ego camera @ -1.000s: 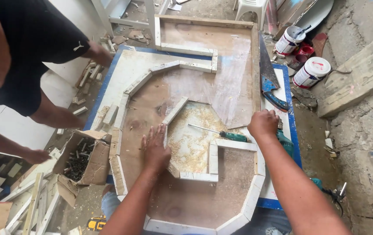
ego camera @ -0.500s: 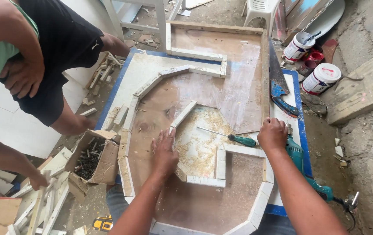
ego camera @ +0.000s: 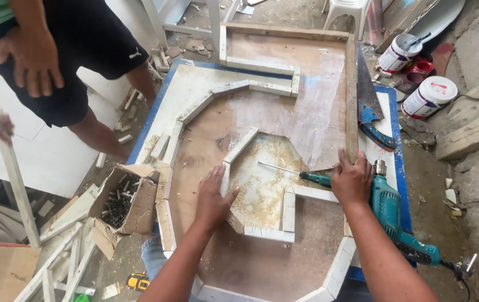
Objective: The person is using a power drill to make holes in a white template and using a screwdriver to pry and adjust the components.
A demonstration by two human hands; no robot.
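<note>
The plywood form (ego camera: 284, 112) lies flat on a blue-edged table (ego camera: 399, 162) — brown, scuffed, edged with white-painted strips (ego camera: 195, 109) that trace a bent outline, sawdust pooled in its middle. The left hand (ego camera: 212, 197) lies flat, fingers spread, pressing a strip. The right hand (ego camera: 352, 180) rests loosely curled on the wooden side rail (ego camera: 351, 95), beside a screwdriver (ego camera: 301, 174) and a teal drill (ego camera: 388, 210). A torn cardboard box (ego camera: 130, 204) holds dark screws; two paint cans (ego camera: 430, 96) stand lidded.
</note>
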